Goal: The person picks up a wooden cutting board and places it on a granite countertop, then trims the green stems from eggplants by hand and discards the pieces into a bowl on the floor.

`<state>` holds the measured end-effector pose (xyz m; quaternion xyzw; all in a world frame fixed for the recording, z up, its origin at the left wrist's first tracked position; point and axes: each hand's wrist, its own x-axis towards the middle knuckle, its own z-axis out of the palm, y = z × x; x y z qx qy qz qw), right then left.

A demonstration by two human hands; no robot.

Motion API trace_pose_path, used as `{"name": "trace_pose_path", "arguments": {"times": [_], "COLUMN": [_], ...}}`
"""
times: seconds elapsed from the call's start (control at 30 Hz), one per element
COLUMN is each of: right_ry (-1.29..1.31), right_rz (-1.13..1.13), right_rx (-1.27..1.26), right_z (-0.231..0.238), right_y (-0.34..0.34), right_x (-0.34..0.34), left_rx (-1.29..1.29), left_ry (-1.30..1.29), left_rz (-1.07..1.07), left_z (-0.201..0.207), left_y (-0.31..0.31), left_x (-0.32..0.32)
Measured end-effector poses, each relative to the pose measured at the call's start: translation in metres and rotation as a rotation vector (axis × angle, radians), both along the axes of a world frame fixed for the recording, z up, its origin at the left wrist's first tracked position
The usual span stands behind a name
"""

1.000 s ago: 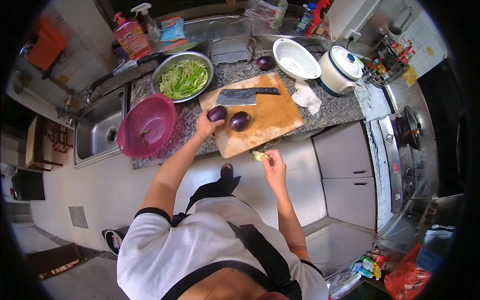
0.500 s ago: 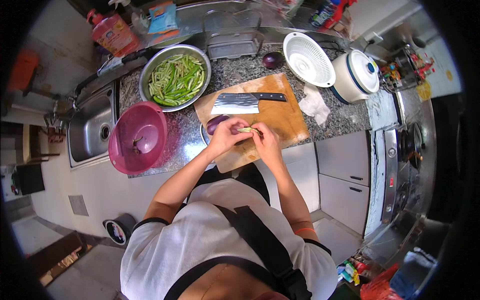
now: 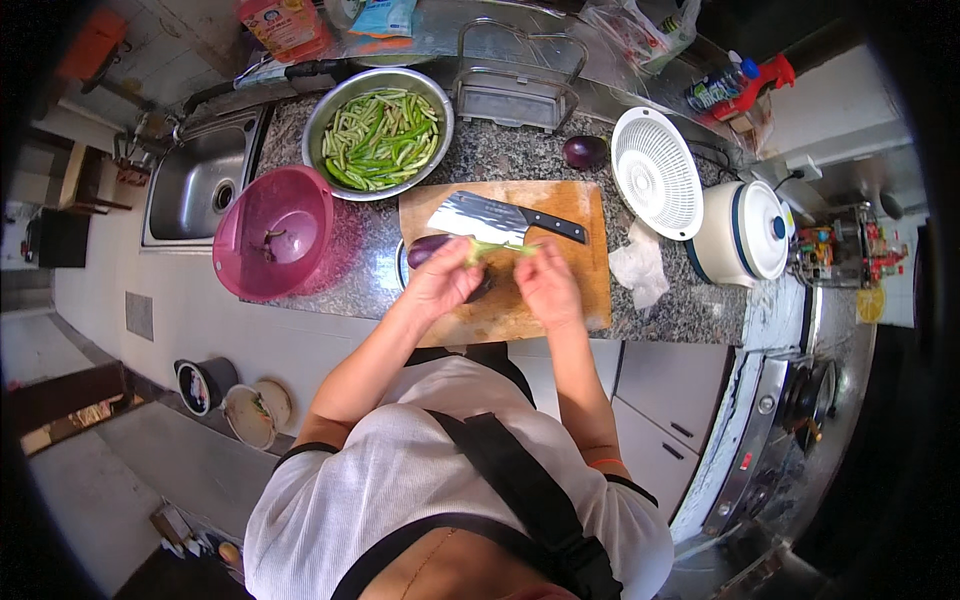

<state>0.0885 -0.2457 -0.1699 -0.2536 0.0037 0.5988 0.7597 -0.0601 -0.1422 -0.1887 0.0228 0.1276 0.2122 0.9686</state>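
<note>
Between my two hands stretches a thin light-green bean (image 3: 497, 247), smeared by motion. My left hand (image 3: 443, 277) pinches one end of it, above the wooden cutting board (image 3: 585, 285). At the other end are the closed fingers of my right hand (image 3: 549, 285). A purple eggplant (image 3: 425, 248) lies beside my left fingers, partly hidden by them, and another dark purple thing shows just behind that hand. Beyond my hands a cleaver (image 3: 490, 217) lies flat on the board, black handle to the right.
A steel bowl (image 3: 312, 145) of cut green beans and green peppers stands at back left. Nearer is a pink basin (image 3: 305, 215) with a dark stem scrap inside. To the right are an eggplant (image 3: 585, 152), a white colander (image 3: 655, 170), a crumpled cloth (image 3: 640, 268) and a white cooker (image 3: 740, 235).
My hands have drawn slightly apart, with the bean stretched between them. The view has shifted, so the counter sits differently in the picture. The cleaver remains on the board.
</note>
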Motion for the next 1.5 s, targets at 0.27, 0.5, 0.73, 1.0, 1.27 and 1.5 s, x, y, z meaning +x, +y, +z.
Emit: {"name": "trace_pose_path", "arguments": {"times": [0.27, 0.5, 0.73, 1.0, 1.27, 1.5], "right_ry": [-0.224, -0.506, -1.091, -1.707, -1.961, -1.844], "right_rz": [0.12, 0.235, 0.172, 0.13, -0.118, 0.118], "right_rx": [0.014, 0.071, 0.047, 0.056, 0.156, 0.152], "right_z": [0.012, -0.003, 0.016, 0.042, 0.038, 0.04], "right_y": [-0.025, -0.031, -0.03, -0.017, -0.006, -0.009], "right_x": [0.064, 0.055, 0.07, 0.06, 0.026, 0.02], "left_rx": [0.473, 0.723, 1.025, 1.432, 0.645, 0.079], "left_ry": [0.362, 0.746, 0.864, 1.087, 0.619, 0.298], "left_rz": [0.057, 0.12, 0.155, 0.19, 0.075, 0.169], "left_z": [0.029, 0.035, 0.042, 0.055, 0.048, 0.032], "left_y": [-0.01, -0.063, -0.069, -0.069, -0.058, -0.035], "left_x": [0.018, 0.074, 0.072, 0.062, 0.039, 0.011]}}
